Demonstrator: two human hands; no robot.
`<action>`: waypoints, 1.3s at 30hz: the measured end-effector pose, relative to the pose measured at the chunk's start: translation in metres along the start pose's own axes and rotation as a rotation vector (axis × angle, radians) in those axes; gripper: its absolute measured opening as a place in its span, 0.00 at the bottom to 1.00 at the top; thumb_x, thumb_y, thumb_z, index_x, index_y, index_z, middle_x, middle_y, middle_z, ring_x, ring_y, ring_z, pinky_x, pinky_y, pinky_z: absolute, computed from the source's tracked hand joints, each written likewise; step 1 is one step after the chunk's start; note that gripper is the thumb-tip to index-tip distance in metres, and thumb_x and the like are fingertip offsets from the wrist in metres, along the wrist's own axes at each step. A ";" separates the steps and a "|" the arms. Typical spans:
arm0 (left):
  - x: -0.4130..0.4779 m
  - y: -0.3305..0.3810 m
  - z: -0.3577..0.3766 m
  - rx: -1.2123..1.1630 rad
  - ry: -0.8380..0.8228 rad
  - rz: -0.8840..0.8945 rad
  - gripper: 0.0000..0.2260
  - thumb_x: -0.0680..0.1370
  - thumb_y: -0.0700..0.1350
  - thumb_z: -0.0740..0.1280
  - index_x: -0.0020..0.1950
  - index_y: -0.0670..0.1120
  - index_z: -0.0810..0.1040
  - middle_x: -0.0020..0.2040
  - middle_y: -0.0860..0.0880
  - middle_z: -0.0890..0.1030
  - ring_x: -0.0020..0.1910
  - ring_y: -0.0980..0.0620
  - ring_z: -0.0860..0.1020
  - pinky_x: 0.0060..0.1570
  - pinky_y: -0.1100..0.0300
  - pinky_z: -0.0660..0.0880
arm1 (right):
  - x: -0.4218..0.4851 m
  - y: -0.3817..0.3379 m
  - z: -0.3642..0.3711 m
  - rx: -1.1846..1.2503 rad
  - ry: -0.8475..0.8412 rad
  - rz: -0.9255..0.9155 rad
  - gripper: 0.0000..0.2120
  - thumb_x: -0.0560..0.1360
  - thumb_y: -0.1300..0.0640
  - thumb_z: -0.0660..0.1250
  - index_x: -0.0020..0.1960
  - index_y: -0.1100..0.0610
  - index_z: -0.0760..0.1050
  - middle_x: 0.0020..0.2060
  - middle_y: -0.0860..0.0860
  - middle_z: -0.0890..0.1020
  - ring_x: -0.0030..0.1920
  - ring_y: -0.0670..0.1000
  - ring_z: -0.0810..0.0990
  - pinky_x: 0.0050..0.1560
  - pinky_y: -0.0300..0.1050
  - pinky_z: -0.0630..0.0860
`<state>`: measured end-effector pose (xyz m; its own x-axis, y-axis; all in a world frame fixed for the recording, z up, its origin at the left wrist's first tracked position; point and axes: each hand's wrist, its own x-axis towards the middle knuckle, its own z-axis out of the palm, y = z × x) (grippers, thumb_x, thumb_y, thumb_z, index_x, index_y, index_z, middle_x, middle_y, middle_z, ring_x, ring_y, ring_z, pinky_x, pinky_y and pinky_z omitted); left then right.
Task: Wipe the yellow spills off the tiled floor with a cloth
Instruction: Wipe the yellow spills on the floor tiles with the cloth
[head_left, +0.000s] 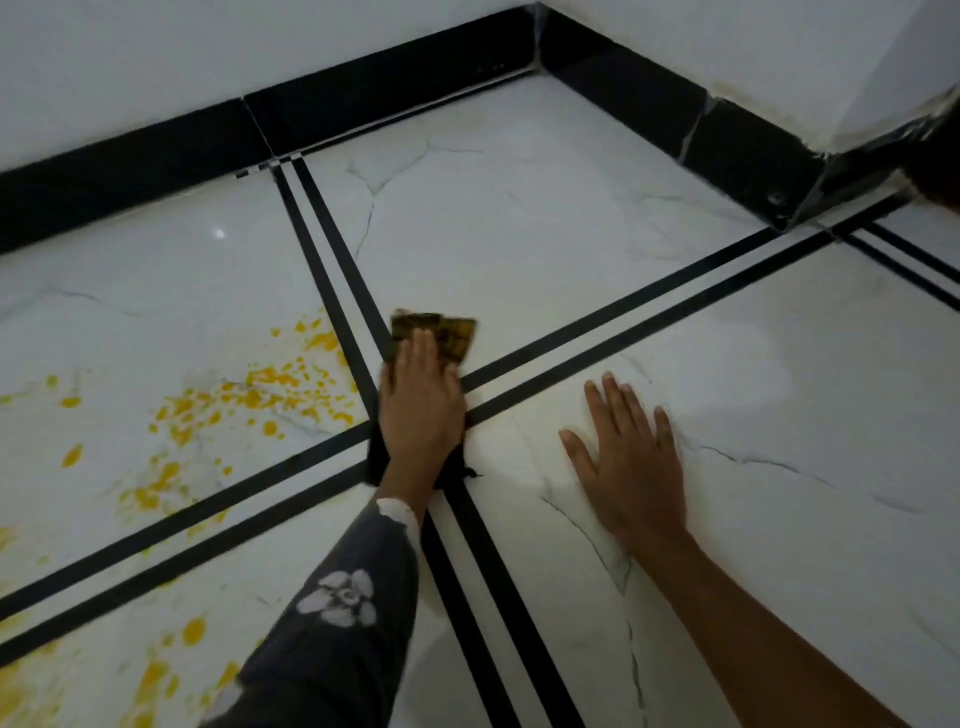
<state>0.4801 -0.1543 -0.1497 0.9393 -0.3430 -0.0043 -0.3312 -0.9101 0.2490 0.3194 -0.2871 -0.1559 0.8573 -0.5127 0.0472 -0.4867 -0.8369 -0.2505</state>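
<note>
Dark cloth (448, 335), far edge stained yellow-brown, at frame centre over crossing of black stripes (623, 318). Left hand (421, 410) flat on cloth, fingers straight and together, pressing down; floral sleeve (337, 623) behind it. Yellow spills (260, 395) just left of cloth, scattered over left and lower-left floor (519, 234). Right hand (631, 457) right of centre, fingers spread, palm on tile, apart from cloth. Black skirting (130, 156) along top.

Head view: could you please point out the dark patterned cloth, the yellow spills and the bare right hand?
dark patterned cloth (457, 335): head view, patterned far end.
yellow spills (270, 387): head view, densest splatter cluster.
bare right hand (631, 462): head view, back of hand.
</note>
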 end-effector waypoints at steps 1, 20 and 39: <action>-0.011 -0.005 0.000 -0.013 0.026 -0.087 0.24 0.82 0.51 0.46 0.77 0.44 0.50 0.78 0.47 0.54 0.76 0.50 0.51 0.74 0.50 0.45 | 0.000 0.000 -0.001 0.002 -0.001 -0.001 0.34 0.75 0.37 0.39 0.75 0.54 0.54 0.75 0.52 0.57 0.75 0.52 0.55 0.72 0.52 0.46; -0.138 0.024 -0.001 -0.011 -0.004 0.138 0.28 0.81 0.55 0.40 0.74 0.43 0.60 0.74 0.46 0.63 0.74 0.49 0.61 0.72 0.48 0.52 | 0.000 -0.008 -0.010 -0.003 -0.115 0.065 0.33 0.76 0.35 0.39 0.76 0.52 0.44 0.77 0.49 0.47 0.76 0.49 0.45 0.75 0.54 0.41; -0.190 -0.111 -0.039 0.018 -0.102 0.072 0.37 0.73 0.68 0.36 0.77 0.48 0.44 0.76 0.54 0.44 0.75 0.57 0.43 0.73 0.58 0.37 | -0.100 -0.073 0.004 0.033 -0.186 -0.254 0.43 0.64 0.32 0.17 0.72 0.51 0.38 0.74 0.47 0.43 0.75 0.48 0.42 0.72 0.50 0.38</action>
<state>0.3414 0.0208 -0.1391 0.8993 -0.4289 -0.0857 -0.4002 -0.8859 0.2347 0.2699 -0.1745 -0.1462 0.9682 -0.2416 -0.0648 -0.2500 -0.9255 -0.2845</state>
